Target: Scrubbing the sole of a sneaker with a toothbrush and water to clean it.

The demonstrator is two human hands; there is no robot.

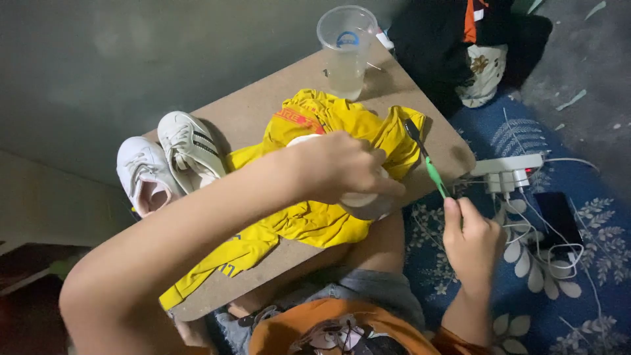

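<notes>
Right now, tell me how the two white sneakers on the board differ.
The left sneaker lies tipped so its pinkish opening and inner lining face the camera; the right sneaker shows its top, with laces and dark side stripes.
The left sneaker hangs partly over the board's edge; the right sneaker sits further in, touching the yellow shirt.
Both are white, lie side by side, and neither hand touches them.

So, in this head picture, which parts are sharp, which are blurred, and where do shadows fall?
Head view: the yellow cloth and white shoes look fairly sharp; the left hand and near forearm are slightly soft; the plastic cup throws a soft shadow on the board; bottom-left corner is dark.
</notes>
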